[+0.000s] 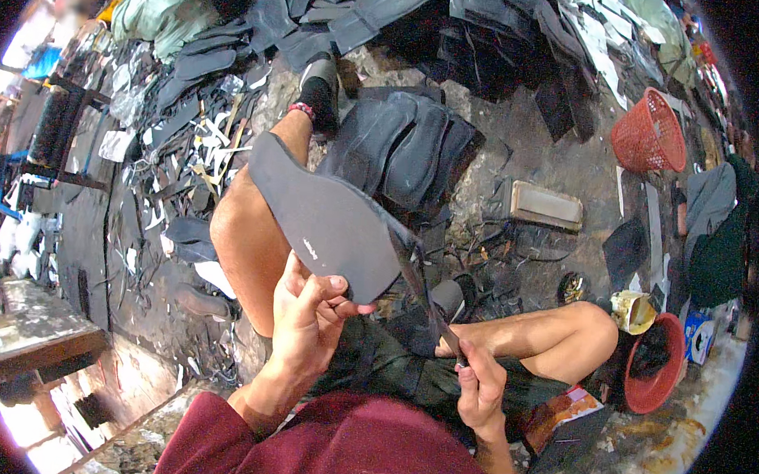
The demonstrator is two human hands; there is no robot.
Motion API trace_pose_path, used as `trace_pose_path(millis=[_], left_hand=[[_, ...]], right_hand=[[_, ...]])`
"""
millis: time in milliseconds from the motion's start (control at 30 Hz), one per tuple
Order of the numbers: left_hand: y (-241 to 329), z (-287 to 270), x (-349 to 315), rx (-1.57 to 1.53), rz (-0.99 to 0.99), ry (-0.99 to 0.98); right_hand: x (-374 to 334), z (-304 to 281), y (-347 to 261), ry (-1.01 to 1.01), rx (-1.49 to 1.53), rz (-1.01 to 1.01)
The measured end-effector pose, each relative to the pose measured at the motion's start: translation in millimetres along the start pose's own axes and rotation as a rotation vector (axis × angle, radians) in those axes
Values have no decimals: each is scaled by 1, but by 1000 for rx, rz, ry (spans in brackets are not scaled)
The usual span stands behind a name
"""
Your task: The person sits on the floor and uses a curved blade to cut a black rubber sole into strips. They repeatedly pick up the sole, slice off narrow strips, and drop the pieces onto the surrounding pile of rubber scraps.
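Maroon shirt [368,447] fills the bottom of the view, closest to the lens, with dark shorts [390,362] just past it and both bare knees bent out to the sides. Left hand [307,315] has a dark grey sole-shaped piece [333,222] pinched at its near end, thumb on the top face, so it's up in the air over the lap, long end pointing away and a bit left, with a small pale mark on it. Right hand [481,384] is closed around the near end of a thin dark strip [426,291] that runs up to the piece's right edge; can't tell if they're joined there. Beyond that, a bunch of similar dark pieces [393,148] sits on the grimy floor [522,129], near a pale rectangular block [546,204]. Over on the right you've got a red basket [649,135] and, nearer, a red basin [657,385].
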State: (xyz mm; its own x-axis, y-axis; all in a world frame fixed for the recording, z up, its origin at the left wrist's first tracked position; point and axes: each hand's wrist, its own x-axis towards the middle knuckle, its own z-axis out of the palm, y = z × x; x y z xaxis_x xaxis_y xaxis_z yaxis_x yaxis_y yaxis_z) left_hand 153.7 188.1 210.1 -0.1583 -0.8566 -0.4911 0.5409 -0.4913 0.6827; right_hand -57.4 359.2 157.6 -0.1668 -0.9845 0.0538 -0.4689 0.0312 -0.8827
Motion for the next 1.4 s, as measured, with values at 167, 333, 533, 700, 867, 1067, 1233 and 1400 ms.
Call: trace_pose_path(millis=[167, 333, 533, 700, 867, 1067, 1233, 1400], left_hand=[[-10, -17, -5, 210, 20, 41], [-14, -38, -4, 203, 55, -12], [-12, -48, -9, 227, 40, 56], [-21, -57, -11, 285, 90, 6], [-38, -61, 11, 118, 358, -207], [-57, -28, 65, 815, 1370, -312], [-66, 2, 30, 223, 297, -62], [-32, -29, -12, 135, -250, -342]], right_hand=[[39, -13, -18, -116, -88, -104], [89, 4, -42, -268, -147, -25], [128, 26, -44, -244, -65, -162], [160, 42, -45, -318, 11, -242], [157, 32, -19, 48, 387, -117], [111, 25, -31, 81, 911, 451], [133, 7, -32, 362, 798, 515], [172, 18, -17, 416, 819, 439]])
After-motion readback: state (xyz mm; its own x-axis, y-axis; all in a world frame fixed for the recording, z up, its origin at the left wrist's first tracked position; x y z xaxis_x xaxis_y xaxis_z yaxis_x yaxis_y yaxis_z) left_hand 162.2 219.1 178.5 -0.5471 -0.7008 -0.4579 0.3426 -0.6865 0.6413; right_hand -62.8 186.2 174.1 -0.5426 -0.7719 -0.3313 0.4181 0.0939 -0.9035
